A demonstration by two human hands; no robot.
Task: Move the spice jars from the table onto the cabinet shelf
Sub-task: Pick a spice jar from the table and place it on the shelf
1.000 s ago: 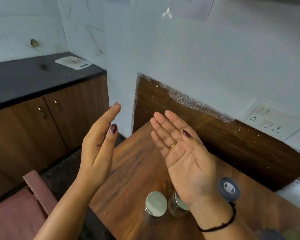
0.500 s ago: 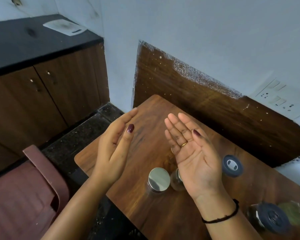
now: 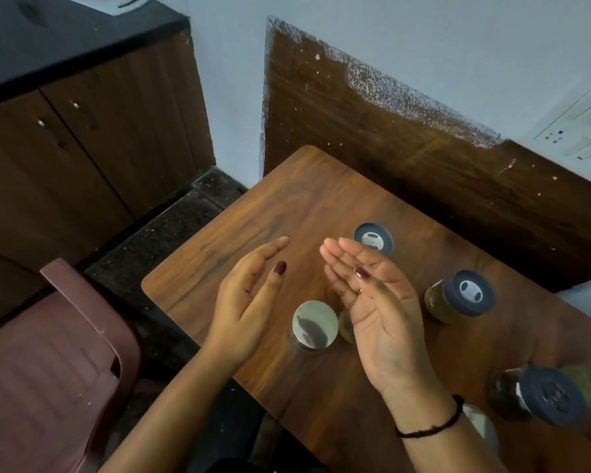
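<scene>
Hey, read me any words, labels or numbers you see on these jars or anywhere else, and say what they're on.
Nothing here is readable.
Far dark jar lid: pale sticker, print too blurred to read.
Middle dark jar lid: white emblem, no legible letters.
Steel jar lid: no text showing.

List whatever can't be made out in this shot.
Head view:
1. Hidden jar beside the silver-lid jar: mostly covered by the right hand.
2. Blurred jar, lower right: motion blur, so contents and lid marking are unreadable.
3. Cabinet: doors closed, so no shelf is visible.
</scene>
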